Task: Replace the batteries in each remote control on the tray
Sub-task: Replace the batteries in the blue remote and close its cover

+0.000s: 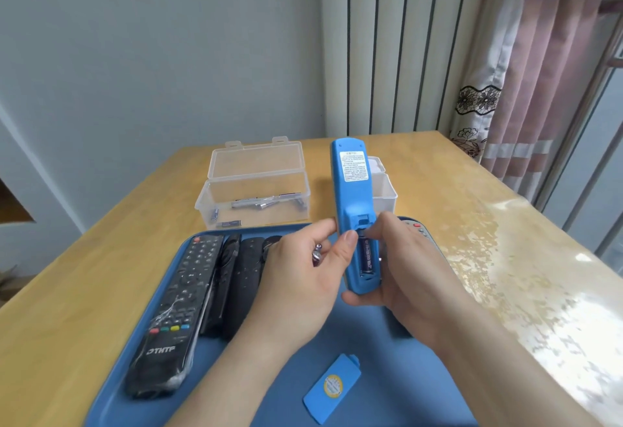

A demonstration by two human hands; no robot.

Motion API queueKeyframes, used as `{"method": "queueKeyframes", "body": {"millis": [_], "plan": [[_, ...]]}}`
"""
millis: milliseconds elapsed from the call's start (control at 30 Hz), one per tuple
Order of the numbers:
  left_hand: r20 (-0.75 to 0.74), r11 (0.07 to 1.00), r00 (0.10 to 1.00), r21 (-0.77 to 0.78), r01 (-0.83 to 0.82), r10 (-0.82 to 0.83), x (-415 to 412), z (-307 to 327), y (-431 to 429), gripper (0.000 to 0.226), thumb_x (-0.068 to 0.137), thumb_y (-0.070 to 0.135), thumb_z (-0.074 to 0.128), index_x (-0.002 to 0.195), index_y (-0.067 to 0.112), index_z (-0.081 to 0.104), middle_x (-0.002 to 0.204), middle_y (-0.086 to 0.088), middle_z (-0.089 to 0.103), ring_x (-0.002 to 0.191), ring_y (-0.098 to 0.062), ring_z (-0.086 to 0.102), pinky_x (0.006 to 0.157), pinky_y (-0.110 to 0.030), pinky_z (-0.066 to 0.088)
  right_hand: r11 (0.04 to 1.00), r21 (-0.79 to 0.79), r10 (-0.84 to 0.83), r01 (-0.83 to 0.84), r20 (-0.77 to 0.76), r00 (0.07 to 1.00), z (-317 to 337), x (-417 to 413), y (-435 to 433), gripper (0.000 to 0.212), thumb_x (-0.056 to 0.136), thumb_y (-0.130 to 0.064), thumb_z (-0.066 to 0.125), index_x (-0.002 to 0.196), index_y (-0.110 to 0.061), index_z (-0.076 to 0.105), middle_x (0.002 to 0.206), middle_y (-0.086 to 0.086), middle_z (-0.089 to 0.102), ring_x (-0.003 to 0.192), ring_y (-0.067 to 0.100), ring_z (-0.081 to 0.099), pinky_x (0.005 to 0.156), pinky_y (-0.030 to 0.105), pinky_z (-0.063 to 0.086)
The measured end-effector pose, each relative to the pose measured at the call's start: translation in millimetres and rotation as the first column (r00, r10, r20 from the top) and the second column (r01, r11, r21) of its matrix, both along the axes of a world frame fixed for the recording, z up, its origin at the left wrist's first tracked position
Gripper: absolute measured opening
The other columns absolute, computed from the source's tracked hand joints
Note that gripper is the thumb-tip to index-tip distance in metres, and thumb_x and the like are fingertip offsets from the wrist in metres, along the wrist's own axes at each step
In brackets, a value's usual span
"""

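Yellow wooden table carries a blue plastic tray where black remotes lie waiting. Left hand and right hand both grip the upright blue plastic remote above it. Its blue cover lies off on the tray, one purple battery is seated, and possibly another sits in the left fingers.

Pale wooden table, glossy at the right; behind it, ribbed white panel and pink curtain.

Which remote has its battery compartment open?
The blue remote, gripped by the left hand and right hand, battery showing; the black remotes lie on the tray.
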State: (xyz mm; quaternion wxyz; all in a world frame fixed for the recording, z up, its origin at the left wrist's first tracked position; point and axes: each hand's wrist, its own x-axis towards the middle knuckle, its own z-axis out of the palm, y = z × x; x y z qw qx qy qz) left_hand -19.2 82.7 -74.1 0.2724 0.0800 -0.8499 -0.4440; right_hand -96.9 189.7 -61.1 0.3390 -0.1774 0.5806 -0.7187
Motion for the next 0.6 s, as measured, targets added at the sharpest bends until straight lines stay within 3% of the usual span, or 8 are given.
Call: {"method": "queueKeyframes", "body": {"millis": [100, 200, 300, 433, 533, 600], "plan": [[0.001, 1.000, 1.000, 0.008, 0.011, -0.011, 0, 1, -1, 0.041, 0.091, 0.054, 0.046, 0.101, 0.020, 0.066, 0.077, -0.011, 0.067, 0.070, -0.030, 0.060, 0.066, -0.044, 0.053, 1.000, -0.020, -0.016, 0.016, 0.003, 1.000, -5, -2, -1, 0.031, 0.093, -0.015, 0.039, 0.096, -0.010, 0.070, 0.077, 0.007, 0.072, 0.062, 0.016, 0.067, 0.057, 0.037, 0.053], [-0.042, 0.999, 0.999, -0.033, 0.007, -0.008, 2, -1, -3, 0.019, 0.096, 0.038, 0.051, 0.106, 0.033, 0.066, 0.064, 0.003, 0.058, 0.053, -0.007, 0.047, 0.055, -0.026, 0.042, 0.999, -0.034, -0.042, 0.042, 0.005, 0.999, -12, -1, -3, 0.030, 0.093, -0.017, 0.044, 0.086, -0.012, 0.073, 0.086, 0.015, 0.067, 0.077, 0.023, 0.062, 0.059, 0.037, 0.055], [-0.034, 0.999, 0.999, -0.042, 0.005, -0.006, 0, 1, -1, 0.018, 0.096, 0.028, 0.053, 0.108, 0.037, 0.064, 0.059, 0.010, 0.053, 0.052, -0.003, 0.049, 0.052, -0.014, 0.036, 0.996, -0.076, -0.053, 0.056, 0.040, 0.998, -11, -3, -4, 0.034, 0.090, -0.013, 0.043, 0.076, -0.015, 0.074, 0.083, 0.017, 0.067, 0.075, 0.027, 0.064, 0.065, 0.045, 0.057], [-0.035, 0.995, 0.999, -0.095, -0.005, 0.002, -1, -1, 1, 0.018, 0.095, 0.026, 0.054, 0.108, 0.035, 0.062, 0.066, -0.002, 0.052, 0.052, -0.009, 0.045, 0.053, -0.021, 0.037, 0.994, -0.106, -0.026, 0.034, 0.072, 0.997, -11, -3, -4, 0.035, 0.082, -0.006, 0.041, 0.078, -0.015, 0.074, 0.081, 0.016, 0.070, 0.075, 0.030, 0.068, 0.066, 0.044, 0.058], [-0.027, 0.991, 0.999, -0.130, -0.030, 0.027, -3, -5, 3, 0.026, 0.094, 0.027, 0.056, 0.116, 0.039, 0.059, 0.063, 0.007, 0.050, 0.055, -0.008, 0.046, 0.055, -0.019, 0.037, 0.995, -0.089, -0.039, 0.049, 0.109, 0.993, -16, -3, -7, 0.040, 0.075, 0.005, 0.035, 0.076, -0.012, 0.072, 0.078, 0.016, 0.068, 0.072, 0.030, 0.068, 0.065, 0.044, 0.059], [-0.041, 0.990, 0.998, -0.127, -0.057, 0.052, -4, -7, 4, 0.035, 0.093, 0.026, 0.058, 0.124, 0.042, 0.055, 0.063, 0.011, 0.050, 0.058, -0.007, 0.049, 0.056, -0.018, 0.038, 0.994, -0.098, -0.037, 0.051, 0.139, 0.990, -17, -4, -7, 0.039, 0.076, 0.003, 0.036, 0.088, -0.009, 0.071, 0.083, 0.017, 0.068, 0.076, 0.031, 0.068, 0.068, 0.046, 0.060]]}}
